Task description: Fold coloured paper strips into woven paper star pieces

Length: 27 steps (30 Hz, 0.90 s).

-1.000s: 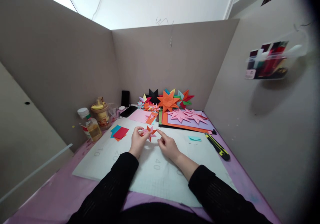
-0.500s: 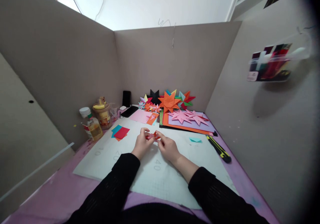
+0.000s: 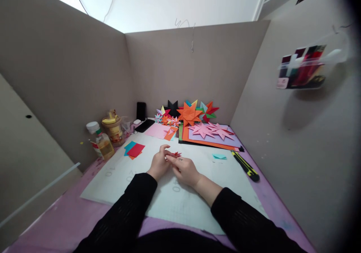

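Observation:
Between my two hands, a small red and pink folded paper piece shows its pointed tips, the rest covered by fingers. My left hand is closed on it from the left. The fingers of my right hand are closed at its near side, across my left fingertips. Both hands are over the white numbered sheet. To their left lie overlapping red, blue and orange paper pieces. A small folded turquoise paper rests to the right.
A yellow and black cutter knife lies at the right. Folded paper stars stand at the back, with pink stars on stacked coloured sheets. At the left are a bottle, a jar and a phone.
My right hand has moved left, its fingers now crossing my left fingertips. The red and pink paper is turned, with its points showing to the right. The view has shifted slightly.

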Tool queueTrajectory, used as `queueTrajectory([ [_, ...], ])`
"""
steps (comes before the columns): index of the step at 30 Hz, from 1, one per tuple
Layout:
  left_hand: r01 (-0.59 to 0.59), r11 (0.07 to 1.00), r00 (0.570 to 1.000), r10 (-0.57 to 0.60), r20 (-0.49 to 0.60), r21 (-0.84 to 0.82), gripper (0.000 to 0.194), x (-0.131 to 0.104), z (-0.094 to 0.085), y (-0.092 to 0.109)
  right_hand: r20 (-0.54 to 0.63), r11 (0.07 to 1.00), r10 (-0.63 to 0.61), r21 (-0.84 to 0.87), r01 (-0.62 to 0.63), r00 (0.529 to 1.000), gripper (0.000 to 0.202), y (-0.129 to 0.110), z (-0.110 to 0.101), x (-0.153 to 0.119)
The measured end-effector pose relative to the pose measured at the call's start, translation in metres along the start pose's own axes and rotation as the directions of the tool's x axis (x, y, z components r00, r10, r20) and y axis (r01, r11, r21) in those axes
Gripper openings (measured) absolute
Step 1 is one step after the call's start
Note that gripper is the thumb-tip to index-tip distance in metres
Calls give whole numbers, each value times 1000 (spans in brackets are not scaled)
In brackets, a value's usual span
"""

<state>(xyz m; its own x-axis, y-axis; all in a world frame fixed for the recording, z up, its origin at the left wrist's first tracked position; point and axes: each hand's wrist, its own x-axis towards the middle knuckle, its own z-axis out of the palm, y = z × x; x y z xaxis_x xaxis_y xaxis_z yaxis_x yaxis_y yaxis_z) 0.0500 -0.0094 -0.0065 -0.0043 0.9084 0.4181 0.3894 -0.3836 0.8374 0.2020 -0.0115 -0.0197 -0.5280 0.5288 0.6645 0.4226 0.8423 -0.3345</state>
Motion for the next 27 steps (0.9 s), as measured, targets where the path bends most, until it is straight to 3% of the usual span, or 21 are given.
queueTrajectory([
  [4, 99, 967, 988, -124, -93, -236, 44, 5, 1, 1, -104, 989, 89, 130, -75, 991, 26, 0, -2, -1],
  [7, 215, 875, 956, -279, -88, -434, 45, 10, 2, -4, -209, 934, 308, 253, -253, 928, 18, 3, -3, 3],
  [9, 266, 822, 941, -335, -51, -504, 46, 12, 3, -8, -218, 851, 466, 378, -366, 857, 19, 7, 0, 6],
  [12, 295, 777, 935, -354, 1, -555, 47, 11, 6, -11, -92, 656, 612, 614, -439, 785, 28, 15, 7, 10],
  [15, 310, 765, 933, -358, 27, -565, 47, 10, 8, -9, -31, 513, 660, 749, -420, 750, 38, 19, 14, 12],
  [20, 358, 762, 925, -370, 90, -539, 46, 7, 11, -3, 49, 395, 679, 817, -421, 733, 35, 16, 14, 13],
  [27, 436, 717, 899, -364, 242, -543, 52, 7, 7, -1, 35, 367, 737, 818, -442, 675, 33, 20, 11, 14],
])
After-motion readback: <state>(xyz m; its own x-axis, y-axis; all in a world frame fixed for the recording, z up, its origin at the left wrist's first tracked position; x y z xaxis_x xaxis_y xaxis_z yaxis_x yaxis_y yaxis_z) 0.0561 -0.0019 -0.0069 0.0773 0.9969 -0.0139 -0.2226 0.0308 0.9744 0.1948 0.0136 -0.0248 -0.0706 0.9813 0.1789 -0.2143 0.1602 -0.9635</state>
